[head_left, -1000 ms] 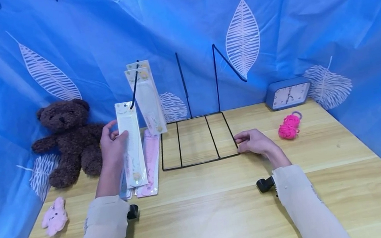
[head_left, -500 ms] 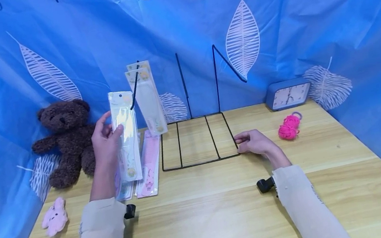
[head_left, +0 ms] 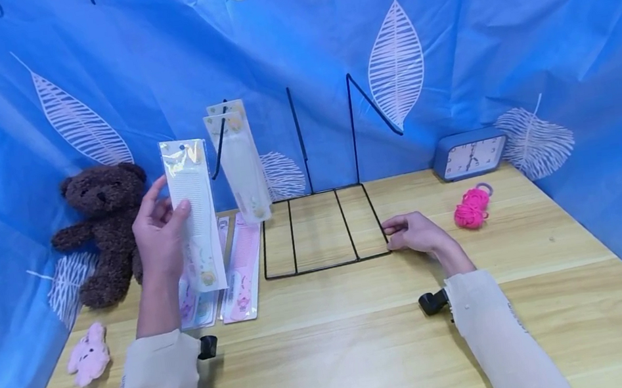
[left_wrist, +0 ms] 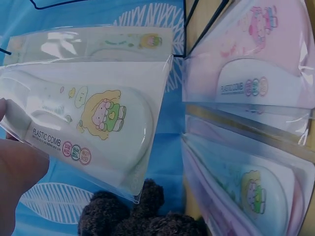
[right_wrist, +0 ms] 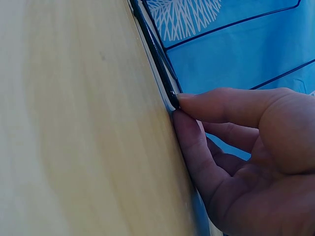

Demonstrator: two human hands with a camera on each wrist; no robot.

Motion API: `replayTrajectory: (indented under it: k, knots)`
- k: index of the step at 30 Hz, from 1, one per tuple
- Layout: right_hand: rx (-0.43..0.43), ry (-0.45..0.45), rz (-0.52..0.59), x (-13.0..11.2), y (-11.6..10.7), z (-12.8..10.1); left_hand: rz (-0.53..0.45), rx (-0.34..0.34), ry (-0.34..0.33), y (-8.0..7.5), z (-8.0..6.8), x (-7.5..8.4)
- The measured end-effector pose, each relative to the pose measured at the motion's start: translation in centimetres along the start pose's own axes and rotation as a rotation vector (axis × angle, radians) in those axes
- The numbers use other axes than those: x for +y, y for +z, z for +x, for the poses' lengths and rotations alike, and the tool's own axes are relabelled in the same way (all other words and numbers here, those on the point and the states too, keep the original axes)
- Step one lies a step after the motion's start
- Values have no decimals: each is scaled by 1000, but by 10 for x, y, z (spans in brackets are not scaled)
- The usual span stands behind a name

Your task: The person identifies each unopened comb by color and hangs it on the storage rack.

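My left hand grips a packaged plastic comb by its left edge and holds it upright, left of the rack's front prong. In the left wrist view the comb's pack shows a cartoon girl and printed words. Two packaged combs hang on the left prong of the black wire rack. More packaged combs, a pink one among them, lie on the table below the held pack, which partly hides them. My right hand pinches the rack's front right corner between thumb and finger, as the right wrist view shows.
A brown teddy bear sits at the back left, with a small pink plush before it. At the right are a blue clock and a pink yarn bundle. A blue curtain hangs behind the wooden table.
My left hand has moved left and up with the packaged comb, away from the prong's tip, uncovering more of the combs below. The right hand has stayed on the rack corner.
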State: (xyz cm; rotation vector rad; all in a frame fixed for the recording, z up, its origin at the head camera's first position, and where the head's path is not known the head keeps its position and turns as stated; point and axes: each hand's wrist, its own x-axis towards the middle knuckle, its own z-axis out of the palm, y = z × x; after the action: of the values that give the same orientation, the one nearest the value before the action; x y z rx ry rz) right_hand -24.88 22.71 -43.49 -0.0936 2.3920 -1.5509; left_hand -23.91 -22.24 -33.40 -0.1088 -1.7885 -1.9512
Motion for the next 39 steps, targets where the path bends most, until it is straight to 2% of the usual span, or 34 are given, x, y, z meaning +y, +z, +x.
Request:
replayTrajectory:
  k: [5,8,12,16,20,26,30,39]
  knots:
    - [0,3,9,0,1,0,-112,-37,100,0,-4,7]
    - [-1,7,10,0,1,-1,-150,-72,136,-1,-6,8]
    - [-1,9,9,1,1,-1,-194,-137,161,-4,-8,6]
    - [-3,4,2,1,1,-1,-297,-218,186,-10,-10,1]
    - [-6,6,9,1,1,0,-429,-319,189,-16,-11,0]
    - [-7,3,10,0,1,0,-548,-450,178,-20,-10,3]
    - [-10,5,15,0,1,0,-558,-510,164,-21,-10,4]
    - [-12,7,21,0,0,0,-467,-591,148,-22,-11,5]
